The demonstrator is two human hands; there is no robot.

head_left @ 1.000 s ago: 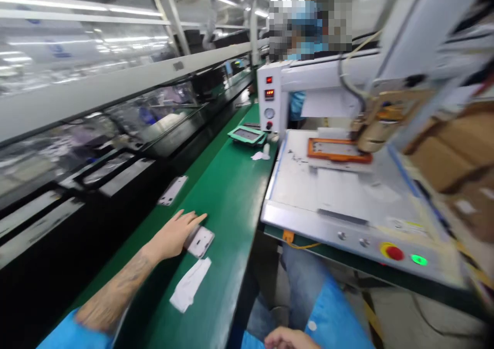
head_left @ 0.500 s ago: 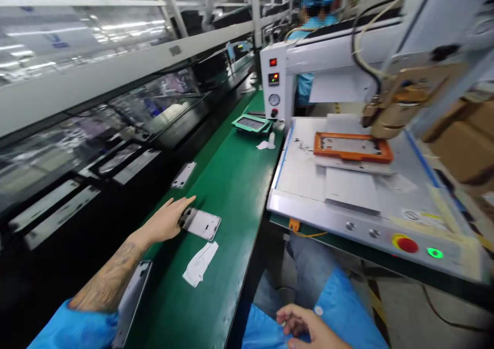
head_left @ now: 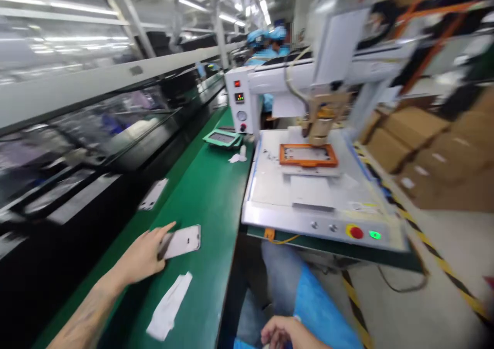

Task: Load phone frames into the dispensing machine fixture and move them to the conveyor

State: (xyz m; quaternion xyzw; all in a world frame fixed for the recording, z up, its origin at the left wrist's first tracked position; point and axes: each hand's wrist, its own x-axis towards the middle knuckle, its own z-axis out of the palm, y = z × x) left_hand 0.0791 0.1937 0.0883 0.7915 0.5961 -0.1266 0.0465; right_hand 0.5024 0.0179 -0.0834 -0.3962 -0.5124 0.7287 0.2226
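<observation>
My left hand [head_left: 142,254] grips the left end of a pale phone housing [head_left: 183,241] just over the green bench, thumb on the near side and fingers on the far side. Cut-outs show near the housing's right edge. Close in front of that hand lies a crumpled white wipe [head_left: 169,307]. Another pale phone housing [head_left: 153,194] rests farther up, at the bench's left side. Low in the picture, my right hand [head_left: 287,331] is at my lap, fingers loosely curled and apart, with nothing plainly held. The bottom edge cuts part of it off.
The green bench [head_left: 208,194] runs away from me, bearing a green fixture [head_left: 223,139] and a small white bottle [head_left: 243,152]. A white machine [head_left: 285,217] stands to the right, with an orange frame fixture [head_left: 309,162] under its head. Cardboard boxes [head_left: 417,122] are beyond.
The view has swung right, showing more boxes and floor. My left hand keeps the phone housing, which now lies more level across the picture. My right hand remains at my lap.
</observation>
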